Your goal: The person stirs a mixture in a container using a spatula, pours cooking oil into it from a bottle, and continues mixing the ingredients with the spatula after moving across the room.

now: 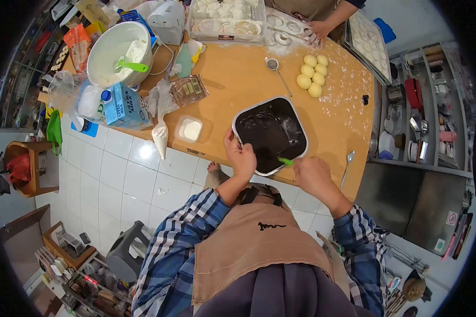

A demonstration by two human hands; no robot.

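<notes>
A white square container (235, 115) with rounded corners sits at the table's front edge, slightly turned. Glossy dark brown batter or melted chocolate (267, 132) covers its inside. My left hand (241, 154) grips the container's left rim, thumb over the edge. My right hand (313, 175) is closed around a green-handled spatula (284, 160) at the lower right corner; its blade is hidden in the dark mixture. Right of my right hand lies a metal spoon (348, 165). A small tub of white cream (189, 129) and a filled piping bag (160, 132) are to the left.
Several pale yellow dough balls (314, 76) and a small strainer (273, 65) lie behind the container. A white bowl (98, 66) and a blue milk carton (126, 108) stand at left. Across the table, another person's hand (318, 30) is near a floured mould (288, 26).
</notes>
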